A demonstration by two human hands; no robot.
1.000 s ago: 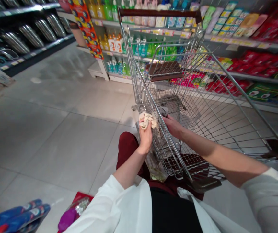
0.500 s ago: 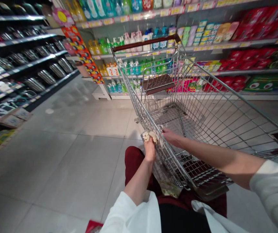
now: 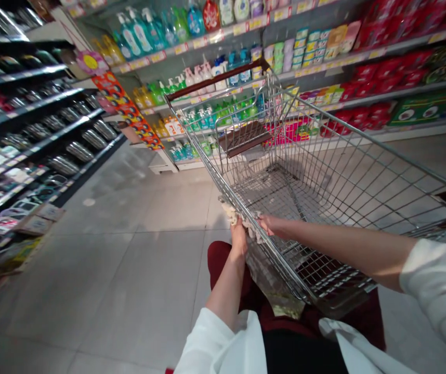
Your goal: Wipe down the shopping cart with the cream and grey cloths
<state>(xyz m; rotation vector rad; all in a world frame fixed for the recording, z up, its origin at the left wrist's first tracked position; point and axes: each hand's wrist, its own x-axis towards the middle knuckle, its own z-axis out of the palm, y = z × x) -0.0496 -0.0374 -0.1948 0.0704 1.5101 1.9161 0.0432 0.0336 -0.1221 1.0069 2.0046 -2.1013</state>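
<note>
A metal wire shopping cart [image 3: 363,135] with a brown handle [image 3: 219,80] stands before me, its basket bare. On the near outer side of the basket, my left hand [image 3: 239,240] is closed on a crumpled cream cloth [image 3: 229,211] pressed to the wires. My right hand [image 3: 273,226] reaches over the rim and sits inside the basket, opposite the left one. Its fingers are closed by the side wires, and a greyish bit of cloth [image 3: 256,232] shows between the two hands. Whether the right hand grips that cloth or the wire is hard to see.
Behind the cart, shelves hold pump bottles [image 3: 141,34], tubs [image 3: 312,44] and red packs [image 3: 387,31]. Metal pots [image 3: 67,163] line a rack at left, with cardboard boxes [image 3: 39,221] low down. Pale floor tiles [image 3: 137,280] lie left of my knee.
The view has tilted and shifted, so shelves and cart sit differently in it. My left hand with the cloth has slid slightly along the cart's side, away from me. My right hand stays inside.
</note>
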